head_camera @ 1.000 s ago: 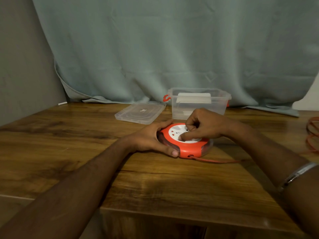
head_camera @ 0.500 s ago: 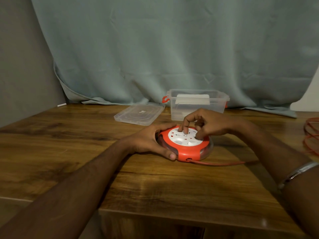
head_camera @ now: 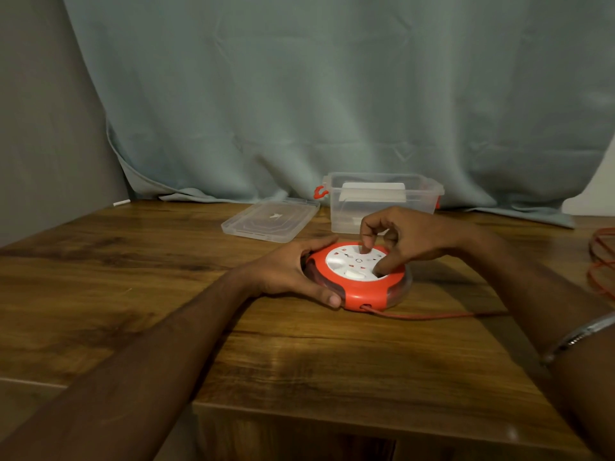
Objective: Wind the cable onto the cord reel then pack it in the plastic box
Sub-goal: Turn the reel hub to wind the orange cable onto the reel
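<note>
— Where is the reel, and what are your hands doing?

— The cord reel [head_camera: 357, 277] lies flat on the wooden table [head_camera: 133, 294], round and orange with a white socket face turned up. My left hand [head_camera: 289, 271] grips its left rim: the fingers curl over the far edge and my thumb presses the near edge. My right hand [head_camera: 409, 241] arches over the white face with curled fingers; my forefinger points down onto the far part of the disc and my thumb presses its near right part.

— And the cable?

— The cable [head_camera: 432, 316] leaves a hole at the reel's near side and runs right across the table, passing under my right forearm. More orange loops [head_camera: 602, 257] lie at the right edge of the table. Dark windings show through the reel's clear side.

— The box?

— The plastic box [head_camera: 382, 201] stands open just behind the reel, clear, with orange clips on its ends. Its lid [head_camera: 269, 219] lies flat on the table to the left of it, apart from it. A pale curtain [head_camera: 332, 94] hangs behind everything. A metal bangle [head_camera: 579, 334] sits on my right forearm.
</note>
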### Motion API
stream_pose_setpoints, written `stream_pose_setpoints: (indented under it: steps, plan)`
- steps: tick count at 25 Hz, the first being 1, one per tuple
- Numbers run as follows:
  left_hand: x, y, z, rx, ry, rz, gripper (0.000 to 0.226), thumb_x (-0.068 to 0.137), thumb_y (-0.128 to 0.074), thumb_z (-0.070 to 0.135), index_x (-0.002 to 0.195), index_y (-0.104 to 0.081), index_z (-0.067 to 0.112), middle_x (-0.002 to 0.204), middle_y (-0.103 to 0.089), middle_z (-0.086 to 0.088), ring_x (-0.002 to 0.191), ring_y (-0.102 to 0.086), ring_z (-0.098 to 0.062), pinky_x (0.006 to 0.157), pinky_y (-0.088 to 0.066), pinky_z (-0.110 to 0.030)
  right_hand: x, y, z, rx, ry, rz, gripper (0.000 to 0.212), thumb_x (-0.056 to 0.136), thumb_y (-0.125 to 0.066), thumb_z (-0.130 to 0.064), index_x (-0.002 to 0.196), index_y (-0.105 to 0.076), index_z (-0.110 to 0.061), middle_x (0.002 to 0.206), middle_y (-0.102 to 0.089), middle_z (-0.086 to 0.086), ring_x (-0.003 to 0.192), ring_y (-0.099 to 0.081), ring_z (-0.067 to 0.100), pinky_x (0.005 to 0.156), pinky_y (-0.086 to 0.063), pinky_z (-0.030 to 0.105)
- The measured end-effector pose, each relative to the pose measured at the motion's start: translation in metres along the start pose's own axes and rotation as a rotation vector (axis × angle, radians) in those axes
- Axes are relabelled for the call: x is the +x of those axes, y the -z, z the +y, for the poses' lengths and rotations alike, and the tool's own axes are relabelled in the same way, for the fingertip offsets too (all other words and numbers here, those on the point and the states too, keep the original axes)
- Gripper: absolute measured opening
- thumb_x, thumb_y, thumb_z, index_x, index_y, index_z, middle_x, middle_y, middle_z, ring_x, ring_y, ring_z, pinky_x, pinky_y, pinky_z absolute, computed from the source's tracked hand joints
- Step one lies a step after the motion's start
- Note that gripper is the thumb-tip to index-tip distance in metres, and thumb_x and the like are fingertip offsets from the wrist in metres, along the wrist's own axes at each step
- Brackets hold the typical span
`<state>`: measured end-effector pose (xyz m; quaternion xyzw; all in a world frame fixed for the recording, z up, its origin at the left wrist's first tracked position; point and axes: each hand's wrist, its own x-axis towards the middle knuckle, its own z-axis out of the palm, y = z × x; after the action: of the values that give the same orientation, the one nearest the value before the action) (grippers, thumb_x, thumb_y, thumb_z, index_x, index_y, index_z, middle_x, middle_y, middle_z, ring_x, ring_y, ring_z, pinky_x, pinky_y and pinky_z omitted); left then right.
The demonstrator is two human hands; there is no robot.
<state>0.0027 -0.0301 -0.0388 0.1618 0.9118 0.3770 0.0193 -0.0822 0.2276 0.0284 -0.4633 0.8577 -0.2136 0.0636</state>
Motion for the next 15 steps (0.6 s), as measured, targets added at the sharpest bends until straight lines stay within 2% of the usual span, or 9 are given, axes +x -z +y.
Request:
stream_pose_setpoints:
  steps: [2, 4, 8, 11, 15]
  plan:
    - [0.001, 0.0, 0.0, 0.004, 0.01, 0.003, 0.136, 0.048, -0.096, 0.06, 0.163, -0.025, 0.041, 0.163, -0.036, 0.017, 0.139, -0.042, 0.002, 0.115, -0.035, -0.019, 0.001, -0.003, 0.0, -0.027, 0.004, 0.01, 0.027, 0.073, -0.092, -0.018, 0.086, -0.068, -0.016, 0.093, -0.073, -0.004, 0.073, -0.063, -0.006, 0.067, -0.045, 0.019]
    - [0.001, -0.001, 0.0, 0.007, 0.013, 0.009, 0.138, 0.047, -0.096, 0.063, 0.163, -0.023, 0.042, 0.165, -0.034, 0.015, 0.145, -0.039, -0.006, 0.121, -0.034, -0.031, 0.002, -0.005, 0.0, -0.053, 0.011, 0.01, 0.027, 0.073, -0.091, -0.025, 0.075, -0.065, -0.021, 0.077, -0.067, -0.007, 0.068, -0.06, -0.005, 0.065, -0.044, 0.025]
    - [0.002, -0.001, -0.002, -0.015, 0.002, 0.033, 0.138, 0.049, -0.097, 0.06, 0.163, -0.021, 0.044, 0.162, -0.038, 0.017, 0.14, -0.043, -0.001, 0.115, -0.036, -0.023, 0.005, -0.012, -0.004, -0.081, 0.042, 0.054, 0.032, 0.076, -0.088, -0.029, 0.065, -0.059, -0.023, 0.06, -0.059, -0.014, 0.06, -0.056, -0.004, 0.059, -0.042, 0.03]
    - [0.003, -0.001, -0.002, -0.03, -0.011, 0.037, 0.138, 0.051, -0.098, 0.057, 0.164, -0.019, 0.043, 0.161, -0.038, 0.019, 0.139, -0.043, 0.002, 0.115, -0.036, -0.021, 0.006, -0.016, -0.007, -0.123, 0.032, 0.081, 0.034, 0.076, -0.086, -0.034, 0.062, -0.057, -0.021, 0.059, -0.059, -0.008, 0.063, -0.058, -0.002, 0.06, -0.043, 0.036]
    - [0.003, 0.0, -0.003, -0.03, -0.023, 0.03, 0.134, 0.057, -0.099, 0.05, 0.164, -0.018, 0.042, 0.159, -0.039, 0.022, 0.134, -0.043, 0.011, 0.105, -0.037, -0.007, 0.006, -0.018, -0.012, -0.15, 0.0, 0.127, 0.039, 0.074, -0.086, -0.038, 0.058, -0.055, -0.02, 0.053, -0.055, -0.01, 0.056, -0.055, -0.002, 0.059, -0.041, 0.037]
